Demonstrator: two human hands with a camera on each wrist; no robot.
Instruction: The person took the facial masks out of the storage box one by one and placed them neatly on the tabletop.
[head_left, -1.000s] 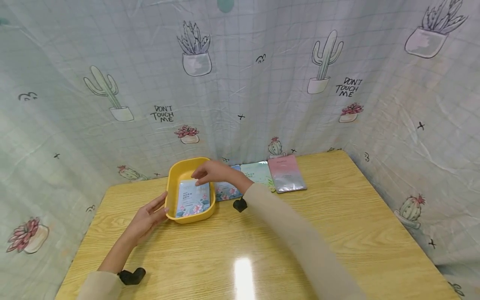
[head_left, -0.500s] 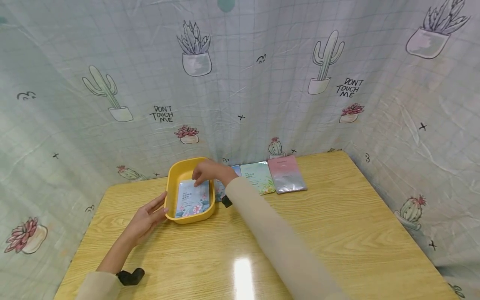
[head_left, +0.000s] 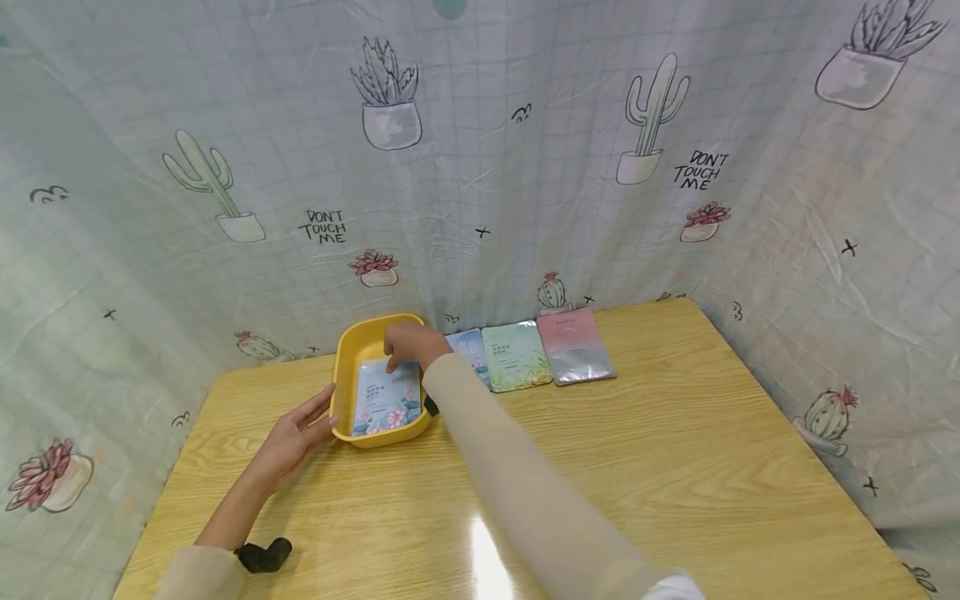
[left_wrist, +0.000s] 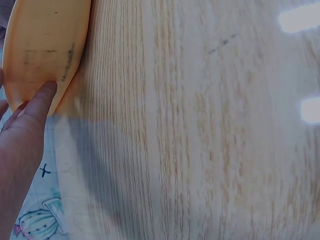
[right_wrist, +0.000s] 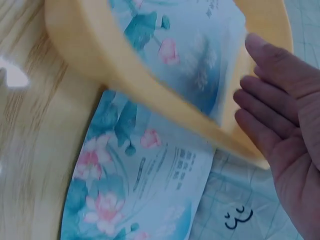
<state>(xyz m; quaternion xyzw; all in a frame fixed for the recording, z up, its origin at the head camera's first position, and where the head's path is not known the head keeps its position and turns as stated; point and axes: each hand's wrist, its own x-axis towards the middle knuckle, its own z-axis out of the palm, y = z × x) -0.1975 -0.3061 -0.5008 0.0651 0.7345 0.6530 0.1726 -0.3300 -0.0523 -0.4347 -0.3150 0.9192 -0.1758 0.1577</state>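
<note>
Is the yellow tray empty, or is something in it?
Not empty: the head view shows a pale blue flowered packet lying inside the yellow tray.

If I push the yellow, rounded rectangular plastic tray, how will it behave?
The yellow tray is probably stiff, looking undented where the left hand touches. Its low, wide form should resist tipping. The glossy wood-grain table suggests it may slide.

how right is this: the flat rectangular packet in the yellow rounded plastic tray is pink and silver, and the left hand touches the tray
The colour is wrong: the head view shows the packet is pale blue with pink flowers. The left hand does touch the tray.
</note>
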